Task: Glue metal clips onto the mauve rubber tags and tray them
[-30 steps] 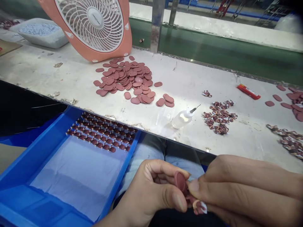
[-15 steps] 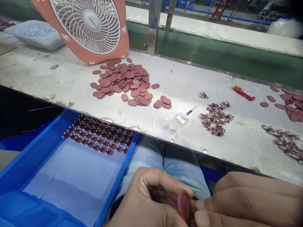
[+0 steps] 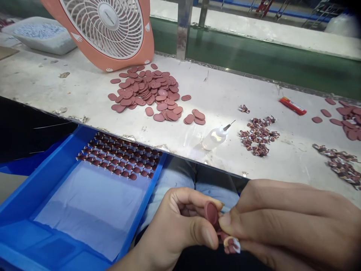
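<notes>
Between its thumb and fingers, my left hand (image 3: 180, 222) grips a dark-red oval disc (image 3: 211, 213), tilted with its face toward me. My right hand (image 3: 284, 222) presses against the disc's right side, fingers pinched on a small brown figurine (image 3: 231, 244) with white and cream parts. Disc and figurine touch; the fingers hide where they meet. Both hands are low, in front of the bench edge and over my lap. On the bench above them stands a clear bottle (image 3: 214, 138) with a needle tip, tilted, near a pile of small figurines (image 3: 258, 133).
A heap of oval discs (image 3: 146, 90) lies before an orange fan (image 3: 126, 62). At lower left, a blue tray (image 3: 138, 222) holds rows of assembled pieces (image 3: 121, 156). A red packet (image 3: 293, 106), more discs (image 3: 349, 118) and more figurines (image 3: 338, 163) sit at right.
Both hands have risen a little in view with the disc between them. The figurine's lower part now shows below the fingers. The bench scene has shifted slightly upward.
</notes>
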Tool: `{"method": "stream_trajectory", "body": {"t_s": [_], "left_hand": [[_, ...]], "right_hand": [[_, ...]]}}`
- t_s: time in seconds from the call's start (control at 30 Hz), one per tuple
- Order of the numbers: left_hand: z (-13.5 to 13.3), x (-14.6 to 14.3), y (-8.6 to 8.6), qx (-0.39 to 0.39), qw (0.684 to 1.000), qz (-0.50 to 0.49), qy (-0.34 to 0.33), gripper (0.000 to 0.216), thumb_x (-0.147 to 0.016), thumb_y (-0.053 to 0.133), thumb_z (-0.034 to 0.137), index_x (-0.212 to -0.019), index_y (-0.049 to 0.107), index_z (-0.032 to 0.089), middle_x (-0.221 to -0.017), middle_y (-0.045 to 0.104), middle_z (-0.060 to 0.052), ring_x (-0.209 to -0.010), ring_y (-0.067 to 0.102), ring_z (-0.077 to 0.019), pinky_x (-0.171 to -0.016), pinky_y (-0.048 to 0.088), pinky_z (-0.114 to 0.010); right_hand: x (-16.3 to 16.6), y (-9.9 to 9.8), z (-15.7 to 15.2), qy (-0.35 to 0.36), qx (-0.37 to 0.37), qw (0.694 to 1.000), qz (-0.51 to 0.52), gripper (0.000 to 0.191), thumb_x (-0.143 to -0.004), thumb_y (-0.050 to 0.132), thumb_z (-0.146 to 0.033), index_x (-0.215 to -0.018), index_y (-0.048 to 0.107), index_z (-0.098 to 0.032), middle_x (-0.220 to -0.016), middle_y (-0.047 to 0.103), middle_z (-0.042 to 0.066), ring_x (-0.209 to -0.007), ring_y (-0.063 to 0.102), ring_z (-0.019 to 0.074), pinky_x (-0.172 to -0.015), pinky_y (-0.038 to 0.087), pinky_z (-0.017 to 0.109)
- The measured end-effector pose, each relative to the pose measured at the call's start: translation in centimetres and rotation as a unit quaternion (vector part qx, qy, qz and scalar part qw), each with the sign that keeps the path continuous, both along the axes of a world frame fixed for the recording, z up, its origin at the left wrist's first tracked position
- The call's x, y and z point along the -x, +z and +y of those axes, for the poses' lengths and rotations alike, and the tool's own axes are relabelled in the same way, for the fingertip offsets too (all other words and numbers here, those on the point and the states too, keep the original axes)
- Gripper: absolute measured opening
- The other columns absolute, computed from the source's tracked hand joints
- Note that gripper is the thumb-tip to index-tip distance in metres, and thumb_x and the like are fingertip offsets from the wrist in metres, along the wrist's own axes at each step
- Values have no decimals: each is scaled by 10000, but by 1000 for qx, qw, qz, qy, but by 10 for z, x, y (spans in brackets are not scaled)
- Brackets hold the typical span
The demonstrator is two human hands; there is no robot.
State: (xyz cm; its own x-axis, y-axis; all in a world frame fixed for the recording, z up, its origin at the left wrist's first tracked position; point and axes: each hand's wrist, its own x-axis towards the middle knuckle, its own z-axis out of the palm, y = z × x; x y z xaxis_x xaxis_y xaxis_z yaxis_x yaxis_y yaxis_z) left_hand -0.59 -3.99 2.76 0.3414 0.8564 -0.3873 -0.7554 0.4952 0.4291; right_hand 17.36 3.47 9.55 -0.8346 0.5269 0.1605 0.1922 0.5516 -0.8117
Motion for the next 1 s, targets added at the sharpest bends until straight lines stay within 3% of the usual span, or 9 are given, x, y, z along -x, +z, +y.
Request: {"method": "stream_trajectory", "body": {"t_s": [0.13, 0.27, 0.53, 0.67, 0.73, 0.87, 1.0], "left_hand": [[1, 1, 3, -17, 1000, -14, 4, 230, -590, 924, 307, -751, 799, 201, -623, 703, 30, -541, 584, -41, -538, 437, -128], [1, 0, 3, -9, 1000, -1, 16, 268, -557, 937, 338, -718, 786, 188, -594, 691, 33, -518, 571, -42, -543, 458, -136], [1, 1, 0, 13, 999, 30, 23, 330, -476, 964, 380, -664, 775, 184, -552, 672, 29, -502, 572, -56, -528, 485, -141], [0, 4, -2, 1, 1000, 12, 4, 325, -540, 938, 412, -704, 782, 178, -573, 679, 15, -519, 596, -62, -529, 502, -136], [-1, 6, -5, -8, 1000, -4, -6, 314, -583, 922, 407, -744, 787, 174, -615, 697, 5, -540, 614, -61, -530, 511, -125], [-4, 9, -18, 6, 999, -37, -2, 301, -609, 918, 385, -791, 782, 188, -689, 720, 2, -556, 650, -68, -503, 540, -123], [-6, 10, -31, 20, 997, -71, 5, 269, -679, 882, 369, -832, 779, 173, -715, 711, -6, -579, 664, -73, -495, 563, -129]], "right_hand": [[2, 0, 5, 49, 24, 998, 16, 283, -900, 670, -52, -1158, 665, -168, -959, 696, 42, -829, 676, 109, -765, 548, 141], [2, 1, 7, 68, 26, 997, 9, 368, -906, 645, -5, -1232, 613, -173, -980, 682, 16, -831, 639, 89, -741, 516, 148], [5, -5, 6, 47, -19, 999, 8, 216, -965, 595, -75, -1159, 631, -161, -956, 687, 2, -806, 619, 78, -737, 497, 157], [9, -4, 7, 46, -17, 999, -2, 152, -980, 589, -108, -1097, 635, -195, -929, 686, -13, -796, 631, 75, -743, 497, 153], [9, -2, 7, 51, -20, 999, -5, 167, -974, 609, -131, -1126, 627, -198, -959, 688, -7, -820, 642, 75, -757, 504, 145], [7, -4, 8, 19, -22, 1000, 7, 370, -916, 712, -188, -1265, 593, -221, -1032, 680, -12, -909, 648, 76, -811, 517, 120], [9, -14, 8, -6, -11, 1000, 23, 291, -924, 686, -139, -1203, 636, -210, -978, 679, -27, -841, 632, 47, -751, 511, 101]]}}
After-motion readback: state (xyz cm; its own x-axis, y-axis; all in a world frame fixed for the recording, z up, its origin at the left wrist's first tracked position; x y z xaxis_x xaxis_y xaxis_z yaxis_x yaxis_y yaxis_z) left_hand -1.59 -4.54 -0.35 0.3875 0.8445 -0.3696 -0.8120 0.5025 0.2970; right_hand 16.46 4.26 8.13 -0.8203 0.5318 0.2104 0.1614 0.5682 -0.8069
